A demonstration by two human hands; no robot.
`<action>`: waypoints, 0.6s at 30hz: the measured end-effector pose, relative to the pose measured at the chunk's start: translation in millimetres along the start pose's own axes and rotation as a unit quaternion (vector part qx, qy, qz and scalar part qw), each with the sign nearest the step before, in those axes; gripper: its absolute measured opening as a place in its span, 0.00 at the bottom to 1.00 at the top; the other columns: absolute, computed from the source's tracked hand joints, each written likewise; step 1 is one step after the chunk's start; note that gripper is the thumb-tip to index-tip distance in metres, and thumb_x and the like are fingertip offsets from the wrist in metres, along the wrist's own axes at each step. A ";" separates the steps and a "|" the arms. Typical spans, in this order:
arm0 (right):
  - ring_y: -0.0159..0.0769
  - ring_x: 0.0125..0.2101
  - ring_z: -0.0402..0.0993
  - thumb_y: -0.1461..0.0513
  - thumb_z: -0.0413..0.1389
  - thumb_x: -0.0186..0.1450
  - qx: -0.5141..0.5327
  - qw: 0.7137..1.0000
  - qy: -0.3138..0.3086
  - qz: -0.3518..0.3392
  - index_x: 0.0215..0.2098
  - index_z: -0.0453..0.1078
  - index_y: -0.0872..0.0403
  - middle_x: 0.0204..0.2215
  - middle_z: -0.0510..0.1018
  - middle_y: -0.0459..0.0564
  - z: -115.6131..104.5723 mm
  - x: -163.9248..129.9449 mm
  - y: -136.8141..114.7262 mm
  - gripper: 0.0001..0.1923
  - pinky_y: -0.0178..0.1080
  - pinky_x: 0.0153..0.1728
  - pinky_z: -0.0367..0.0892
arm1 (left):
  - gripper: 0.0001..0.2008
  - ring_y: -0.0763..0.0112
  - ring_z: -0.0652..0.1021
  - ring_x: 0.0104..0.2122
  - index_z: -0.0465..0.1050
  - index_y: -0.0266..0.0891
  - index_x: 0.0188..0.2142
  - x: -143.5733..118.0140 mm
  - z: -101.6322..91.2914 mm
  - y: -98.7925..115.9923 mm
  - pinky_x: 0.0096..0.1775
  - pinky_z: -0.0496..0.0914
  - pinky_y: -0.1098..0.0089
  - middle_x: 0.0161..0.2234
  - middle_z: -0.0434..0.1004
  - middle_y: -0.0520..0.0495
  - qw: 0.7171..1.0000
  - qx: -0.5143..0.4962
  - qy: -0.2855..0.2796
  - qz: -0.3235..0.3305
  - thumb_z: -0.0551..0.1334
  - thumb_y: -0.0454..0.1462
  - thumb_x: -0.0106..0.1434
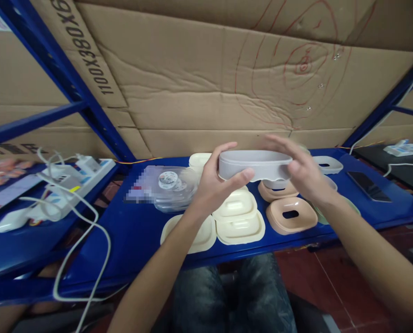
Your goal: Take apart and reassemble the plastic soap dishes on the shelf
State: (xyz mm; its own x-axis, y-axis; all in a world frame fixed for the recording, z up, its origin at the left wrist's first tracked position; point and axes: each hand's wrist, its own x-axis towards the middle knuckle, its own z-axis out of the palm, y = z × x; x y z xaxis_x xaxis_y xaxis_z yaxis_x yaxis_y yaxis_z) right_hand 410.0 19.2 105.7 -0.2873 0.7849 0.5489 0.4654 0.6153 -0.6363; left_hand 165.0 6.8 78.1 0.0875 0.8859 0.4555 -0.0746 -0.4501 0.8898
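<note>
Both hands hold one grey oval plastic container (255, 164) up above the blue shelf (137, 231). My left hand (215, 185) grips its left end, thumb along the front wall and fingers over the rim. My right hand (301, 169) is wrapped around its right end and is motion-blurred. Under the container lie cream-coloured lids and trays (239, 217) and peach-coloured trays with a slot in the middle (291, 215).
Clear plastic containers (173, 187) sit left of the cream pieces. A white power strip with cables (70, 185) lies far left. White lids (327, 164) and a dark phone (367, 185) are to the right. Cardboard (209, 83) backs the shelf.
</note>
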 end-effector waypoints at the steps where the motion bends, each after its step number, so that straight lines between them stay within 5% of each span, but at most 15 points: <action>1: 0.55 0.58 0.82 0.28 0.55 0.69 0.013 1.000 -0.015 -0.003 0.66 0.75 0.42 0.60 0.84 0.54 2.5 -0.8 -4.0 0.41 0.55 0.55 0.79 | 0.42 0.53 0.84 0.48 0.74 0.43 0.61 0.8 0.4 -2.1 0.43 0.81 0.61 0.54 0.82 0.39 1.000 -0.004 -0.013 -0.009 0.80 0.59 0.53; 4: 0.54 0.53 0.84 0.31 0.63 0.66 0.076 0.997 -0.021 0.014 0.55 0.82 0.41 0.54 0.87 0.51 10.0 -2.3 -7.7 0.32 0.54 0.55 0.79 | 0.44 0.53 0.84 0.49 0.72 0.44 0.63 1.7 1.9 -6.6 0.43 0.81 0.61 0.56 0.81 0.38 0.999 -0.014 -0.026 -0.020 0.81 0.57 0.52; 10: 0.51 0.45 0.86 0.33 0.56 0.72 0.090 0.993 0.054 0.045 0.51 0.84 0.41 0.47 0.88 0.49 18.3 -2.4 13.0 0.29 0.51 0.42 0.82 | 0.41 0.48 0.84 0.56 0.70 0.46 0.62 -1.1 9.6 -4.8 0.51 0.83 0.54 0.58 0.82 0.37 0.997 -0.019 -0.070 -0.024 0.81 0.53 0.54; 15: 0.50 0.41 0.85 0.35 0.48 0.77 0.000 0.990 0.132 0.053 0.45 0.86 0.44 0.38 0.87 0.51 7.8 -2.5 20.6 0.32 0.49 0.39 0.78 | 0.42 0.47 0.84 0.52 0.69 0.47 0.66 -2.2 8.3 -4.8 0.45 0.83 0.53 0.59 0.81 0.37 0.998 0.043 -0.027 -0.025 0.79 0.55 0.58; 18: 0.49 0.43 0.84 0.39 0.56 0.76 -0.150 0.964 0.217 0.039 0.51 0.87 0.50 0.43 0.88 0.56 -22.5 -9.1 29.8 0.29 0.47 0.46 0.75 | 0.40 0.50 0.84 0.49 0.70 0.46 0.66 -1.7 5.0 -4.9 0.44 0.82 0.55 0.54 0.82 0.39 0.997 0.071 0.015 -0.025 0.78 0.55 0.60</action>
State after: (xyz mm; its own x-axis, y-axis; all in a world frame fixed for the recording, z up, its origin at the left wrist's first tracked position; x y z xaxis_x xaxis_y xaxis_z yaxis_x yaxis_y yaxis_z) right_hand 445.3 28.7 93.9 0.1044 0.6838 0.7221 0.7116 0.4559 -0.5346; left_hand 170.1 6.9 73.1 0.0586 0.9096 0.4113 0.0713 -0.4148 0.9071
